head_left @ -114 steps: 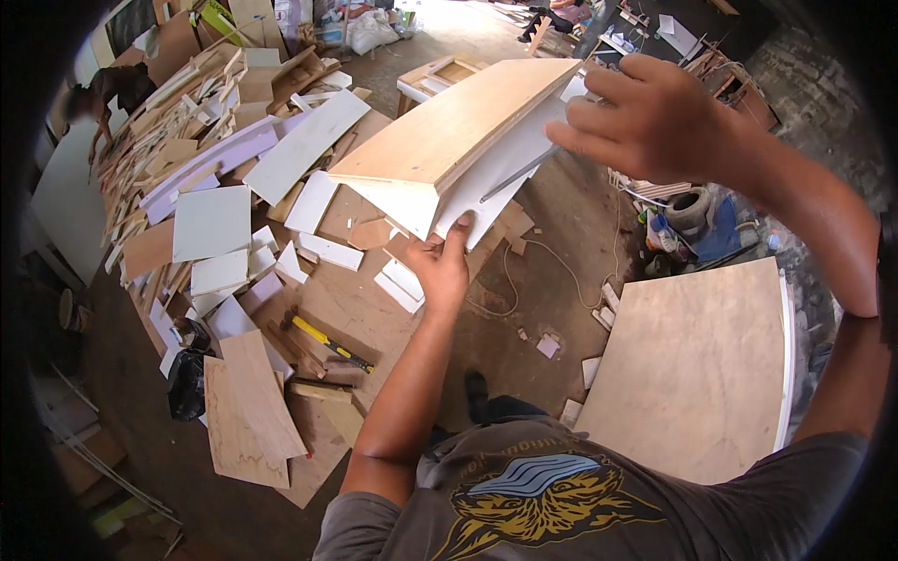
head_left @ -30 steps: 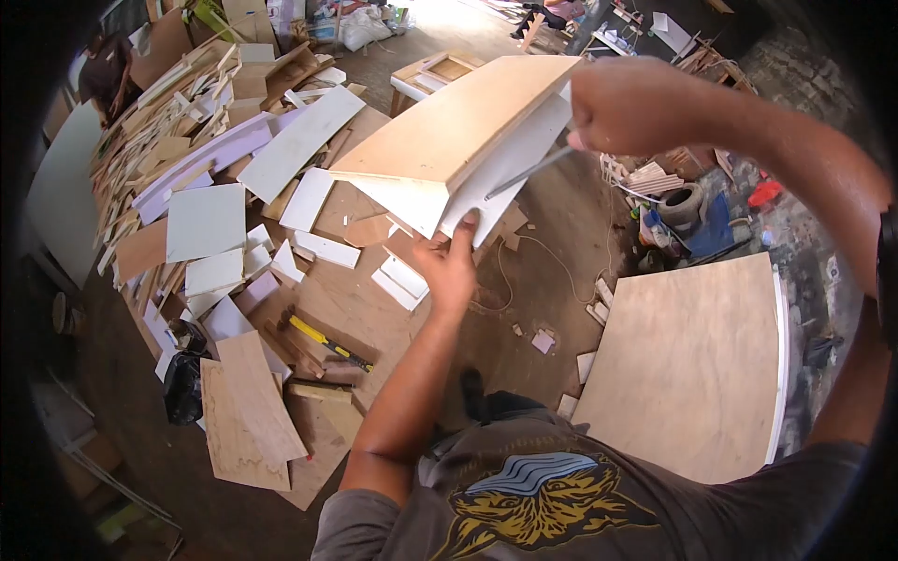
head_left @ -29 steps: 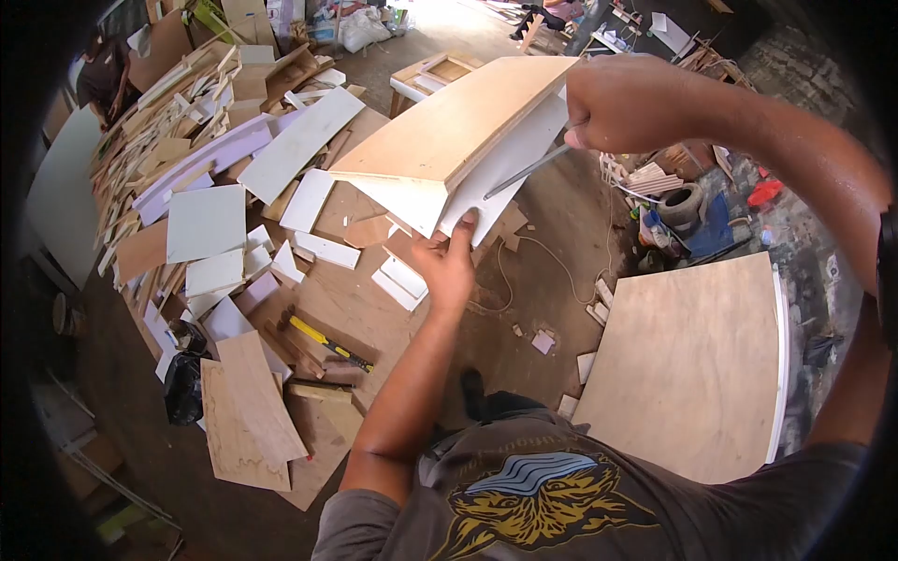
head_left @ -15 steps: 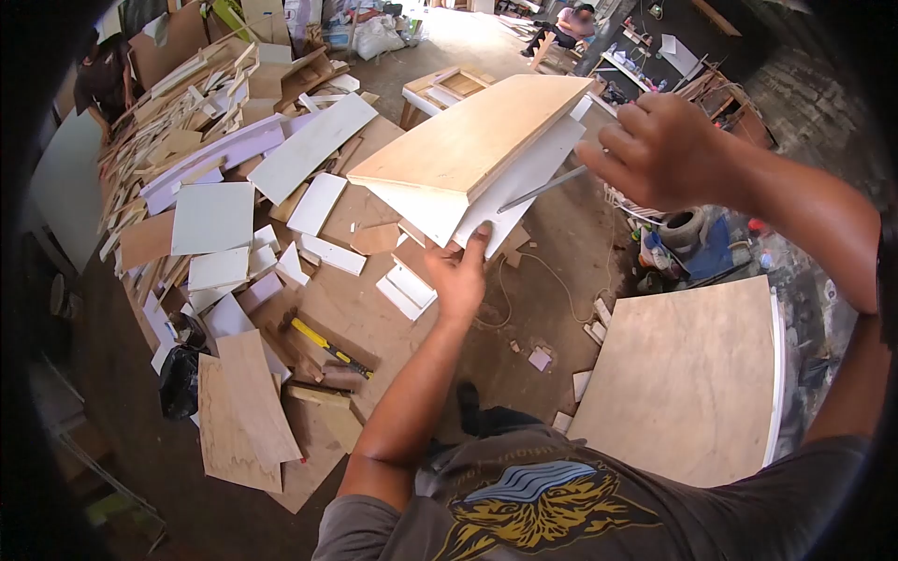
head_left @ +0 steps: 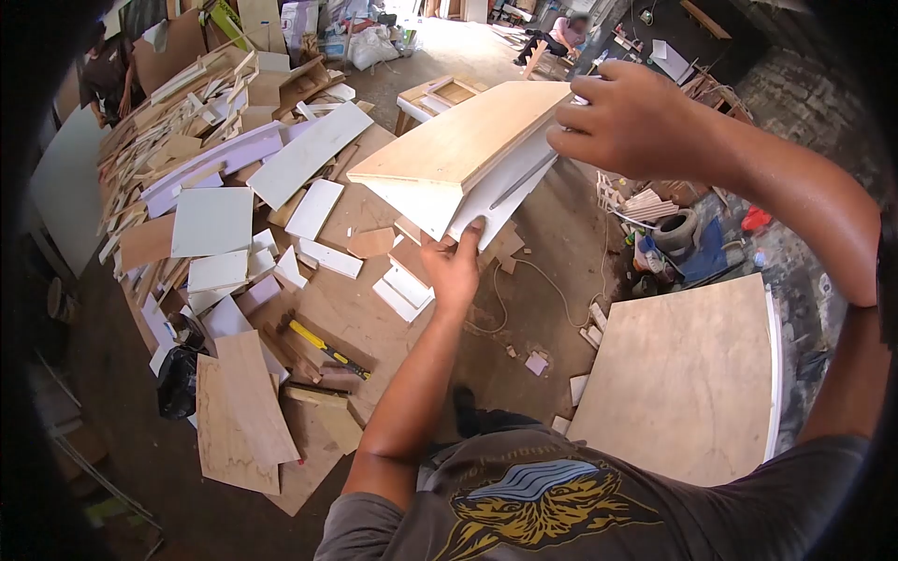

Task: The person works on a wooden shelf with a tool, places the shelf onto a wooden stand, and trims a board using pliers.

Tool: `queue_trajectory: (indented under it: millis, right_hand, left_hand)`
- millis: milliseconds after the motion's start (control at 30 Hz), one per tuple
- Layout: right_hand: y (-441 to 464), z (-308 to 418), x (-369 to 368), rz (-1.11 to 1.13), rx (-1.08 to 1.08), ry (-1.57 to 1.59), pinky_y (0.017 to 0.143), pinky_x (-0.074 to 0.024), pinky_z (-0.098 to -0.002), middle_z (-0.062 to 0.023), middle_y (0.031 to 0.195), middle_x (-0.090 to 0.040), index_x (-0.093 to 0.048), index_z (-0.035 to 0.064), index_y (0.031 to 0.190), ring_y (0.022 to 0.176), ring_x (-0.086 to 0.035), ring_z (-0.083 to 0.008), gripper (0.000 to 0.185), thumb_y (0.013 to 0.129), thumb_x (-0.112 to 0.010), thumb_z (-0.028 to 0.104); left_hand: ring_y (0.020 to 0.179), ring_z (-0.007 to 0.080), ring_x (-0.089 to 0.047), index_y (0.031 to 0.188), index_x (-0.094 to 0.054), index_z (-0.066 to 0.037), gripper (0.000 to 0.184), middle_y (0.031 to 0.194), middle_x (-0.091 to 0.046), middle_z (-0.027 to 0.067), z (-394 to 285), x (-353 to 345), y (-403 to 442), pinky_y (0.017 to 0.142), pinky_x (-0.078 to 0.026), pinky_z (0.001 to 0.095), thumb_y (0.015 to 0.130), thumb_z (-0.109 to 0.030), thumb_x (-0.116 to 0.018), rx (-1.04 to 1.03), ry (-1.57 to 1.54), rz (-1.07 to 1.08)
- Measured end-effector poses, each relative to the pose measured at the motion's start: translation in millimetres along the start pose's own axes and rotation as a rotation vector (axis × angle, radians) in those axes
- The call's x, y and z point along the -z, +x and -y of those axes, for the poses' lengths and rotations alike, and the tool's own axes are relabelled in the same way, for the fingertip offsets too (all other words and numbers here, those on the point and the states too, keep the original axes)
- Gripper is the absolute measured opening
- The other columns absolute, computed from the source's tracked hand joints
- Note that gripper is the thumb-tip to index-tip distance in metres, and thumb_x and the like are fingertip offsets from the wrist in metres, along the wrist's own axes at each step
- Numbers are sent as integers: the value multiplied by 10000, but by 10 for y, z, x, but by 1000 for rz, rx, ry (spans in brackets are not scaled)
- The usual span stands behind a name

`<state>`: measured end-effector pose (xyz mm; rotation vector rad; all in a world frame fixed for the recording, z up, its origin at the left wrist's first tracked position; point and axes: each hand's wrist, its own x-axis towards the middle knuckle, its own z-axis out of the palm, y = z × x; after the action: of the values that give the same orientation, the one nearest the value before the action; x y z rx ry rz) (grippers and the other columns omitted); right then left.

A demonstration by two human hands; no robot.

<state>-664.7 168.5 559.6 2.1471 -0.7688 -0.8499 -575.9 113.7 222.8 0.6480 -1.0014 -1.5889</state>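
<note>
A wooden piece [head_left: 468, 131] with a pale plywood face and white inner sides hangs tilted above the floor in front of me. My left hand [head_left: 455, 264] grips its lower white edge, thumb on the white inner face. My right hand [head_left: 613, 122] is closed at the upper right end of the piece, round the near end of a thin grey metal rod [head_left: 524, 180]. The rod's far tip meets the white inner face a little above my left thumb. The right fingers partly hide the end they hold.
White boards [head_left: 211, 222] and wood scraps lie heaped on the left. A hammer [head_left: 289, 325] and a yellow-black tool [head_left: 327, 348] rest nearer me. At the right leans a large plywood panel [head_left: 678, 383]. One person [head_left: 105, 75] stands far left; another [head_left: 561, 37] sits at the back.
Compared with half a second ago, my right hand has moved left and up towards the piece, and the rod reaches less far out past its edge. The left grip is unchanged.
</note>
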Motion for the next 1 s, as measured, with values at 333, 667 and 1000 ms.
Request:
queue_trajectory:
  millis: [333,667,1000]
  right_hand:
    - [334,40,34,251,-384,229,644,-510,-447,-81,721,-659,-726,117,812,748,-685,-300,171,731,-762,264]
    - [-34,-10,64,86,-23,91,608,-504,-380,-41,911,-593,-622,131,1141,845,-672,-264,400,754,-722,153]
    - [211,-99,8,431,-401,382,659,-524,-448,-92,833,-700,-716,117,1101,738,-699,-311,341,809,-746,290]
  left_hand:
    - [763,117,-595,912,-686,158,266,1185,-565,103,-80,-39,-36,604,-462,274,887,-96,-761,12,-148,10]
    - [712,109,-582,825,-661,143,300,1206,-578,141,-155,-9,-24,549,-439,274,883,-132,-765,90,-44,25]
    - [760,132,-593,851,-702,143,273,1156,-570,103,-85,-79,-57,598,-450,280,869,-120,-775,-14,-145,-33]
